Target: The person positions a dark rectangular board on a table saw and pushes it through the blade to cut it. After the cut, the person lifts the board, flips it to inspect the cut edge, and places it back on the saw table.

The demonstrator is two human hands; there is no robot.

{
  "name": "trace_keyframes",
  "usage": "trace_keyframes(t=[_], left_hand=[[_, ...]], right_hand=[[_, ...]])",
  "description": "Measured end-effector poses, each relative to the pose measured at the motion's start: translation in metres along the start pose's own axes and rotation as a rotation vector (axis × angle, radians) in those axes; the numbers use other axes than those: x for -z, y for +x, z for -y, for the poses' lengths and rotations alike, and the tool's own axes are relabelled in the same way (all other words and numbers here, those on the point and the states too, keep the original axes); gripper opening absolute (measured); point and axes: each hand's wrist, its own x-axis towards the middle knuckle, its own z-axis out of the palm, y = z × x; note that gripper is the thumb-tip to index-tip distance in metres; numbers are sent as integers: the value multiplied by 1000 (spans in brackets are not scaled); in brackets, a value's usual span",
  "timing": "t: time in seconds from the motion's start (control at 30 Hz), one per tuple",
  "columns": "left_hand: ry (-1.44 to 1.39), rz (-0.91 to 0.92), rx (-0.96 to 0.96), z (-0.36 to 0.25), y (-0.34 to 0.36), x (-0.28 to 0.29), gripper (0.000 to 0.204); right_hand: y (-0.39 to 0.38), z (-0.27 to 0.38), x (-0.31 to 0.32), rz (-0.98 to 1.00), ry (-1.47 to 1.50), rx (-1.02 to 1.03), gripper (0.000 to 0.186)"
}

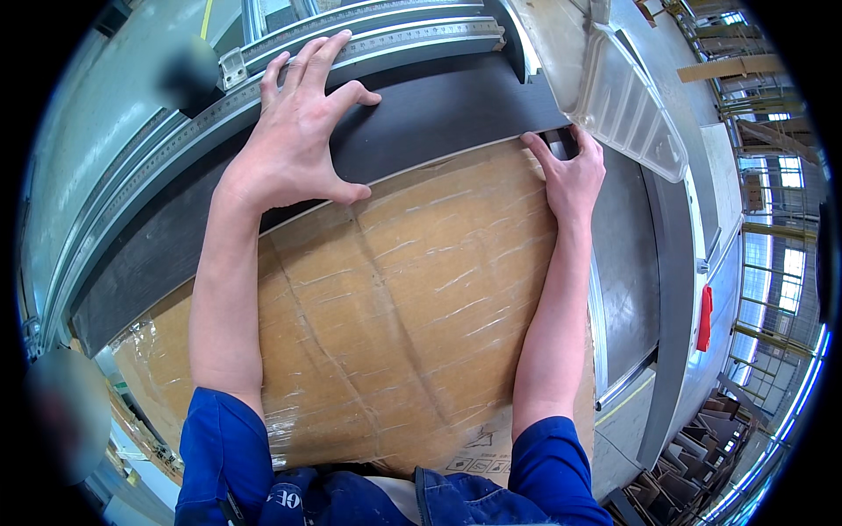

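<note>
A long dark board (438,105) lies along a metal fence with a ruler scale (412,39), above cardboard wrapped in clear film (412,298). My left hand (303,131) is spread over the board, fingertips reaching up toward the fence and thumb at the board's near edge. My right hand (566,175) grips the board's right end at the near corner, thumb and fingers bent round it. A clear plastic guard (636,105) hangs just beyond my right hand.
A grey metal table surface (627,254) and a steel beam lie to the right, with a red cloth-like item (704,320) hanging there. Stacked dark panels (702,447) stand at lower right, racks at far right. Two shapes on the left are blurred.
</note>
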Motion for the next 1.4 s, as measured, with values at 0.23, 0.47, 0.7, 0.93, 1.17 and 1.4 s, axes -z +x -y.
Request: trace_keyframes(t=[0.23, 0.47, 0.7, 0.93, 1.17, 1.4], left_hand=[[-7, -3, -11, 1, 0, 1, 94], [-13, -2, -20, 2, 1, 1, 93], [-14, 6, -12, 1, 1, 2, 93], [-14, 11, -11, 2, 0, 2, 94], [-8, 6, -20, 2, 1, 2, 94], [-6, 5, -12, 3, 0, 1, 94]], right_hand=[[-1, 1, 0, -12, -1, 4, 74], [0, -1, -1, -26, 12, 26, 73], [0, 1, 0, -24, 18, 25, 72], [0, 4, 1, -22, 19, 22, 72], [-1, 4, 1, -16, 15, 13, 72], [-1, 4, 1, -8, 23, -4, 72]])
